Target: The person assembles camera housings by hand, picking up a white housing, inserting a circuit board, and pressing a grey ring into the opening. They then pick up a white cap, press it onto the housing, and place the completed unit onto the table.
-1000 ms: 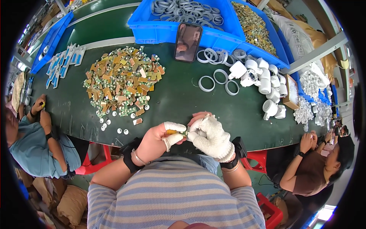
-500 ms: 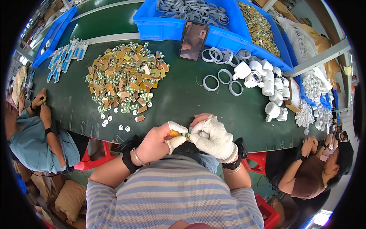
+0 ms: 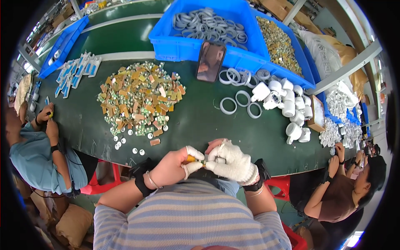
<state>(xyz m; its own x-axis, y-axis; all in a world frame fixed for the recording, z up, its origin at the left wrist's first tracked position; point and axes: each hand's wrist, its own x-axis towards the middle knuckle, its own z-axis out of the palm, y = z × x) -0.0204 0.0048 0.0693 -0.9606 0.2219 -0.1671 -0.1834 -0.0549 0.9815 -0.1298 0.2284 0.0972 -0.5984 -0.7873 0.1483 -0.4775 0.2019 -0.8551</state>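
Knitwork (image 3: pixel 243 168) covers right grip (image 3: pixel 230 163), clasping white piece (image 3: pixel 219 160); left grip (image 3: pixel 170 168) pinches rounded yellow piece (image 3: pixel 191 158).

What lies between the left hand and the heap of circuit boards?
In the head view, a loose coppery board lies between the left hand and the heap, with white discs scattered along the heap's near side; otherwise bare green tabletop.

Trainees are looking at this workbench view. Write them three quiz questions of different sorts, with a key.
1. True or false: the right hand wears a white glove.
2. What lies in the blue bin directly behind the phone? A) white housings; B) grey rings; C) screwdrivers.
3. Complete: in the picture, the pile of small boards lies to the ____ of the phone.
Key: 1 true; 2 B; 3 left.
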